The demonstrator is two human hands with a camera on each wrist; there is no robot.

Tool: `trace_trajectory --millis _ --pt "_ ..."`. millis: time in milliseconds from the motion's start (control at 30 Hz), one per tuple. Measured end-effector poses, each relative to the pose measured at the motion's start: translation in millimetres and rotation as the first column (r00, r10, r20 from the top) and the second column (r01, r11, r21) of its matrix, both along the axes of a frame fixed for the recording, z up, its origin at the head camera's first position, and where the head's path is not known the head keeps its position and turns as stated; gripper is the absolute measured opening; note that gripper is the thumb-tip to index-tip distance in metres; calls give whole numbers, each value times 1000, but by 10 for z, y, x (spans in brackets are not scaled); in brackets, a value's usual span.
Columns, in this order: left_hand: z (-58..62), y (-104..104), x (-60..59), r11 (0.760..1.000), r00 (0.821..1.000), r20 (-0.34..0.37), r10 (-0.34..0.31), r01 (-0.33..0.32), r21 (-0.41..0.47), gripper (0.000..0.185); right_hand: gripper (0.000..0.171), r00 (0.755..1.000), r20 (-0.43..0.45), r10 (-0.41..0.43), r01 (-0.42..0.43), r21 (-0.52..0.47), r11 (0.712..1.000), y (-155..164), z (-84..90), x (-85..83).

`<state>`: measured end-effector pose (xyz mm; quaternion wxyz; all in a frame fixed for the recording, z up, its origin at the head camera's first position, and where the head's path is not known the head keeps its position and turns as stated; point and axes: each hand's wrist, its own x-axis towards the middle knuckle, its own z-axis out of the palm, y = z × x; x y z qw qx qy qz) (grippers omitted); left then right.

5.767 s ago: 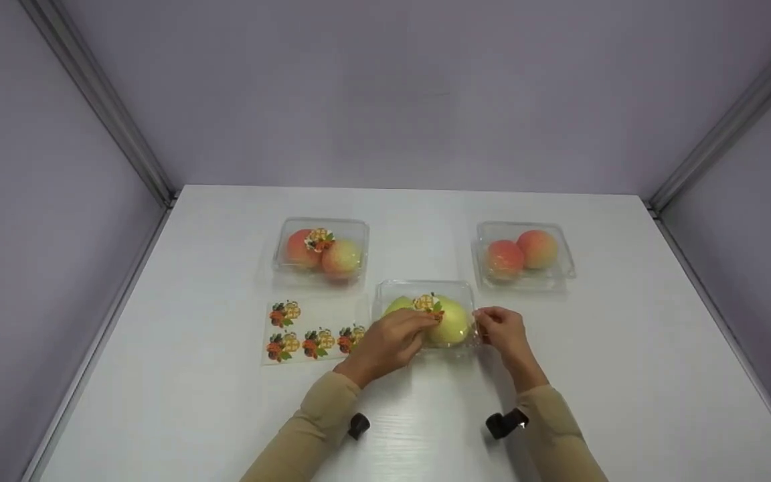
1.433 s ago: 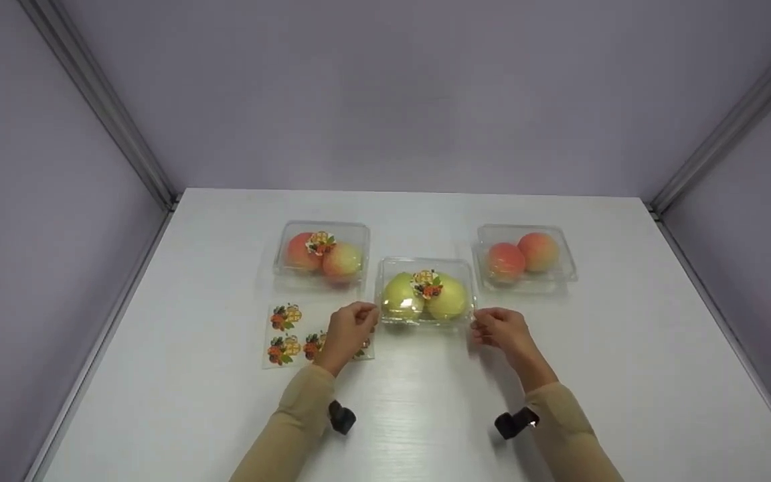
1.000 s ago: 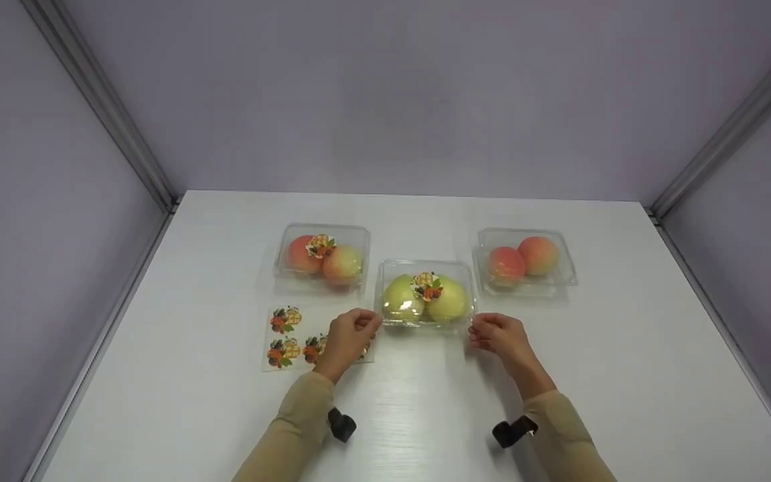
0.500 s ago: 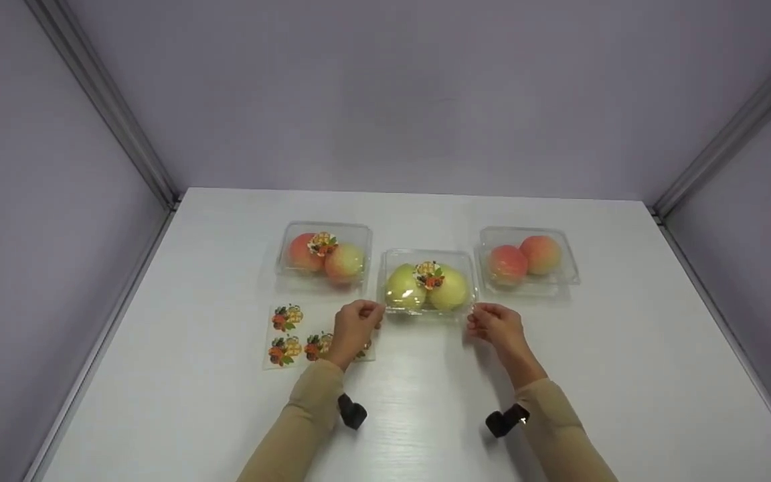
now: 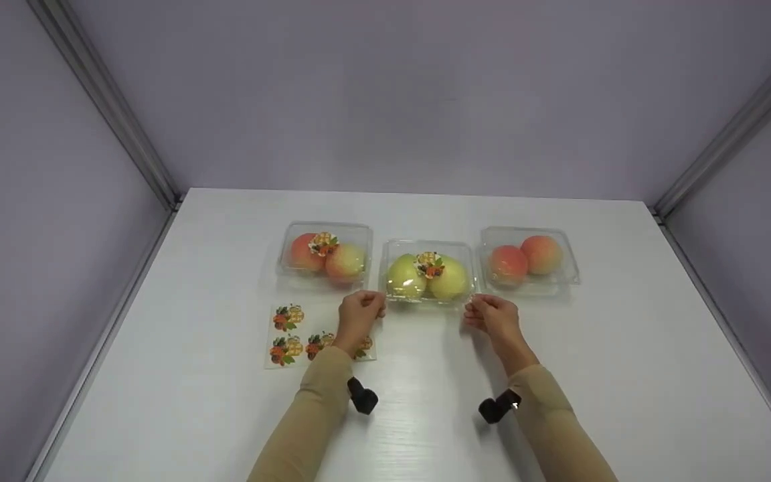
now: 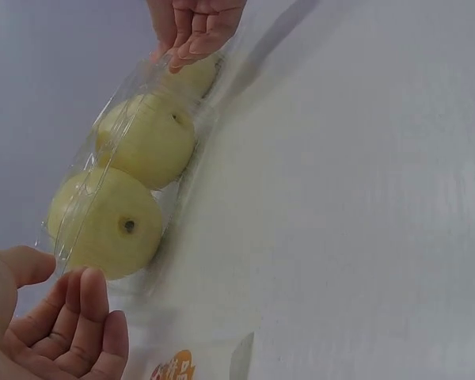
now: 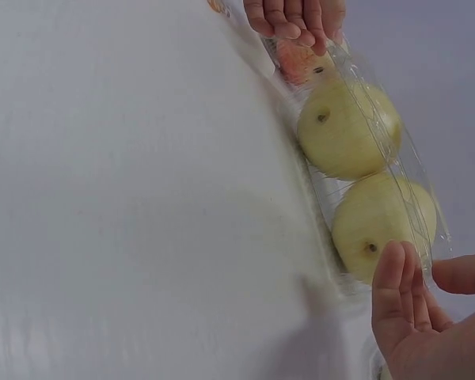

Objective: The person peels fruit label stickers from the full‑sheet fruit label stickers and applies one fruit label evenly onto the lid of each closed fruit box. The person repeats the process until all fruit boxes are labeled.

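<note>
A white desk enclosed by pale lilac walls. At the centre left of the frame sits a clear box of two reddish peaches bearing a sticker; another peach box sits centre right. A sticker sheet lies below the left box.

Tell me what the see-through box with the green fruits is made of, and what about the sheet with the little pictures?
The middle box looks like thin clear plastic, glossy: the two green fruits show right through it, and light glints on its ribbed edges. The sticker sheet seems to be shiny backing film or coated paper with printed fruit pictures; which one cannot be told. It lies flat on the white table.
</note>
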<state>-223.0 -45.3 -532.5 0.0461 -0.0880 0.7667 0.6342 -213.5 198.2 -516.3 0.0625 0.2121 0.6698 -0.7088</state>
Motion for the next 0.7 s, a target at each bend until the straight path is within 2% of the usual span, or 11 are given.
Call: trace_trajectory --millis 200,300,533,700 --pt "-28 41 -78 999 1000 8 30 -30 24 26 36 999 23 -42 43 -48 998 -21 15 -82" --pt "-116 57 -103 999 998 -32 46 -45 24 27 37 998 -22 -65 63 -84 994 -38 -94 -97" --pt "-103 108 -157 995 996 -23 85 -84 45 28 33 992 -16 -124 121 -133 984 -80 -110 -175" --pt "-103 148 -183 990 994 -6 110 -109 86 27 31 991 12 -136 136 -138 981 -107 -98 -207"
